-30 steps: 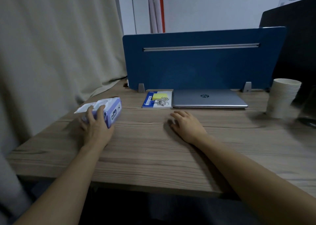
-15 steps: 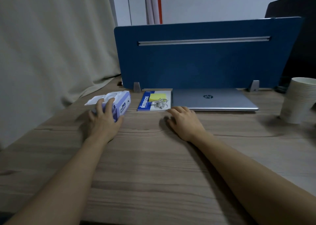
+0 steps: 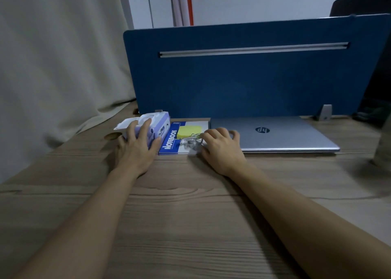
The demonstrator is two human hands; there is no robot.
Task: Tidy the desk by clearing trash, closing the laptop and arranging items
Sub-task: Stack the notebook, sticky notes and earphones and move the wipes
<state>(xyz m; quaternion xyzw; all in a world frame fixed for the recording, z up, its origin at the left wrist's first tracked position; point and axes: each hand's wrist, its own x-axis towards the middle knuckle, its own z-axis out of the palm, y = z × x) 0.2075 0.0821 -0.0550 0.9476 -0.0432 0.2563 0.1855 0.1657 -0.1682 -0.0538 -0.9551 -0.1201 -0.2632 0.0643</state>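
Observation:
A lilac tissue box [image 3: 157,123] stands at the back left of the desk, right against the blue notebook [image 3: 172,140]. My left hand [image 3: 136,149] grips the box from the near side, fingers over its top. On the notebook lie a yellow sticky-note pad [image 3: 189,131] and a bunch of keys [image 3: 190,142]. My right hand [image 3: 221,146] rests palm down at the notebook's right corner and the front left corner of the shut silver laptop [image 3: 275,133], fingers apart, holding nothing.
A blue partition panel [image 3: 243,77] closes the back of the wooden desk [image 3: 190,215]. A beige curtain [image 3: 53,67] hangs on the left. A blurred stack of paper cups [image 3: 384,149] stands at the right edge.
My left hand has pushed the tissue box back and right until it meets the notebook. My right hand has slid forward onto the notebook's and laptop's corners. The camera moved closer.

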